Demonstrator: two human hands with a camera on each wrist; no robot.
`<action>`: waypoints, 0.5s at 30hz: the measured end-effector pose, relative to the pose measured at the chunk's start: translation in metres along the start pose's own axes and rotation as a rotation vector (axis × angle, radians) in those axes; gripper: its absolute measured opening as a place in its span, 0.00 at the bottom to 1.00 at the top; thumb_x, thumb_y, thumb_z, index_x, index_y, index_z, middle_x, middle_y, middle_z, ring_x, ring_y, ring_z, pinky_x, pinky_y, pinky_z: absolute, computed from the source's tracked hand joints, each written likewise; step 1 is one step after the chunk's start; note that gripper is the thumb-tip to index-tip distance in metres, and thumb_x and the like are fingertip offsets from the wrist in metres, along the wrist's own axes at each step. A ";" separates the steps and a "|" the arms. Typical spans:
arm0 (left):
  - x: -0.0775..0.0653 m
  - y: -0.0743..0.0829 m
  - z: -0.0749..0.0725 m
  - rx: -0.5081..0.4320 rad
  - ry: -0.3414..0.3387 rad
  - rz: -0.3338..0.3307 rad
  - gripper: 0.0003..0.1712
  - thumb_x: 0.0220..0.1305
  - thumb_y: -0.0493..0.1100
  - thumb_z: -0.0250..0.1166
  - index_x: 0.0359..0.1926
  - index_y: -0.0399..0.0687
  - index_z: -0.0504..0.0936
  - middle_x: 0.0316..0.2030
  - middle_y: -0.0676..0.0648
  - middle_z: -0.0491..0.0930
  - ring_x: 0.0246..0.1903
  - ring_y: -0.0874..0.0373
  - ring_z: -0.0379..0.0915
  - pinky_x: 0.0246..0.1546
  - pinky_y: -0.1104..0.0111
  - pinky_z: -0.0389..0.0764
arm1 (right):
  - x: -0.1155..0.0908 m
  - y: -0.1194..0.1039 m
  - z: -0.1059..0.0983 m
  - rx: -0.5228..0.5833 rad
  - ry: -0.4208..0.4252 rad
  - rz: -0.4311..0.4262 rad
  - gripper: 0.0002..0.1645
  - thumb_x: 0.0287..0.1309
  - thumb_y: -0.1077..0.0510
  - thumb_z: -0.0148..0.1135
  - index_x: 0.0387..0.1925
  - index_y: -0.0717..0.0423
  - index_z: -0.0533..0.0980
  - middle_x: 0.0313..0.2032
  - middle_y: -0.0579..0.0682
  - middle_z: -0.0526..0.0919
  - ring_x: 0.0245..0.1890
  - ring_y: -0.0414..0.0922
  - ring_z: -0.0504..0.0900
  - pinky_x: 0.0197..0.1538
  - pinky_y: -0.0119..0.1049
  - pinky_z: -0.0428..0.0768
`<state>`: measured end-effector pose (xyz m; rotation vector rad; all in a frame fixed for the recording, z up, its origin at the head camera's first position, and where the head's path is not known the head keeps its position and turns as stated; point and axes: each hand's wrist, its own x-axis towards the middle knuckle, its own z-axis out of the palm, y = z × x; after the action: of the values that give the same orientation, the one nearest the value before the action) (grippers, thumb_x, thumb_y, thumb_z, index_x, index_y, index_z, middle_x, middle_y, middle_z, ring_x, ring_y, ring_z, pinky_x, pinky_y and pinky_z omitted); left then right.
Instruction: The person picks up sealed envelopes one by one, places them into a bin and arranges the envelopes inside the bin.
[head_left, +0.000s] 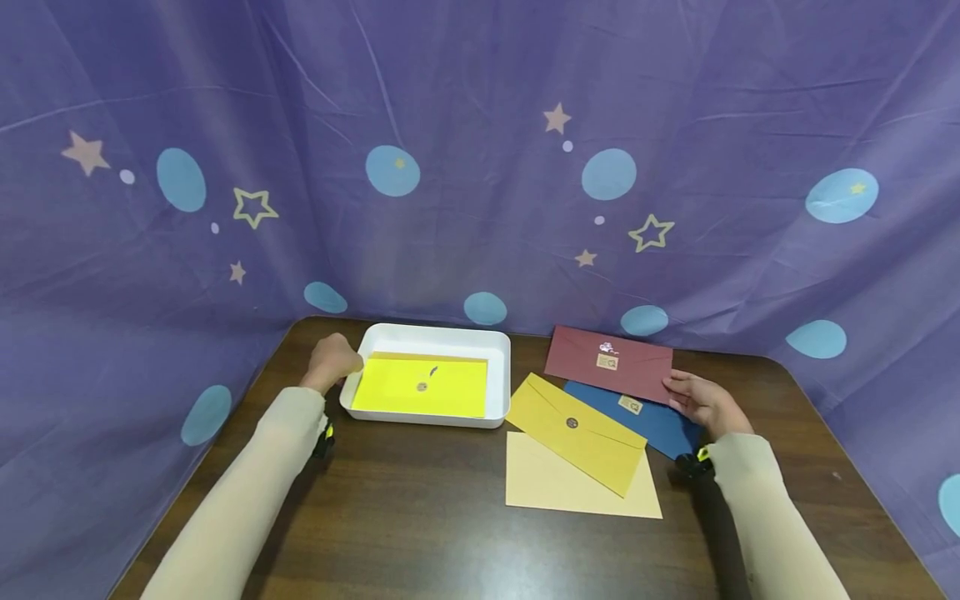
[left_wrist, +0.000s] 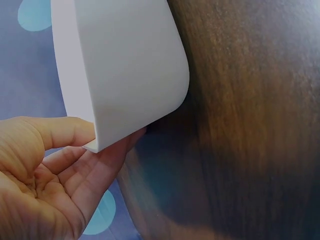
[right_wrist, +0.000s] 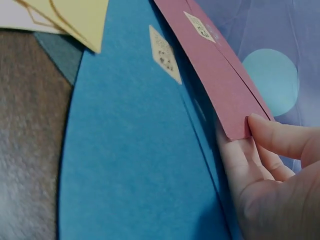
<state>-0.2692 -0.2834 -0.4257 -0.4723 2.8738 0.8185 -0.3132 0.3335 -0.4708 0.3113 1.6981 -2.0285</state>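
My left hand (head_left: pixel 332 362) pinches the left rim of a white tray (head_left: pixel 498 350), thumb over the edge and fingers beneath, as the left wrist view shows. A bright yellow envelope (head_left: pixel 457 392) with a round seal lies in the tray. My right hand (head_left: pixel 705 402) pinches the right end of a dark red envelope (head_left: pixel 577 354), thumb on top and fingers under it. Below that envelope lies a blue envelope (right_wrist: pixel 125 125) with a small stamp sticker. A mustard yellow envelope (head_left: pixel 551 417) partly covers the blue one.
A cream envelope or sheet (head_left: pixel 540 483) lies under the mustard one, nearest the front. All rest on a dark brown wooden table (head_left: pixel 390 500). A purple curtain (head_left: pixel 480 233) with stars and blue ovals hangs behind the table's back edge.
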 end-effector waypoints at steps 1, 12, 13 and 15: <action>-0.001 0.000 0.000 -0.003 -0.003 -0.003 0.11 0.57 0.35 0.56 0.33 0.27 0.79 0.27 0.38 0.77 0.22 0.49 0.75 0.19 0.69 0.77 | -0.001 -0.001 0.001 0.014 -0.007 -0.005 0.19 0.76 0.68 0.46 0.37 0.41 0.77 0.30 0.36 0.86 0.33 0.33 0.84 0.40 0.27 0.84; 0.000 -0.001 0.000 -0.006 0.020 -0.020 0.12 0.58 0.35 0.56 0.34 0.27 0.79 0.27 0.37 0.78 0.23 0.48 0.77 0.18 0.69 0.77 | -0.014 -0.019 0.013 0.126 -0.084 -0.057 0.19 0.75 0.69 0.48 0.39 0.46 0.80 0.34 0.43 0.89 0.35 0.38 0.88 0.42 0.29 0.87; -0.001 -0.001 0.000 -0.004 0.022 -0.022 0.12 0.58 0.36 0.56 0.34 0.27 0.79 0.28 0.37 0.78 0.23 0.47 0.77 0.19 0.69 0.78 | -0.015 -0.020 0.015 0.139 -0.092 -0.060 0.19 0.75 0.69 0.47 0.39 0.46 0.80 0.34 0.43 0.89 0.36 0.39 0.89 0.43 0.30 0.88; 0.000 -0.001 0.002 0.002 0.024 -0.025 0.12 0.58 0.36 0.56 0.33 0.28 0.80 0.27 0.38 0.78 0.24 0.47 0.78 0.19 0.69 0.78 | -0.017 -0.021 0.017 0.174 -0.115 -0.066 0.21 0.75 0.70 0.46 0.38 0.47 0.81 0.34 0.44 0.89 0.36 0.39 0.89 0.43 0.31 0.88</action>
<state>-0.2687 -0.2831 -0.4283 -0.5200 2.8845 0.8115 -0.3068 0.3233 -0.4412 0.1935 1.4850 -2.2032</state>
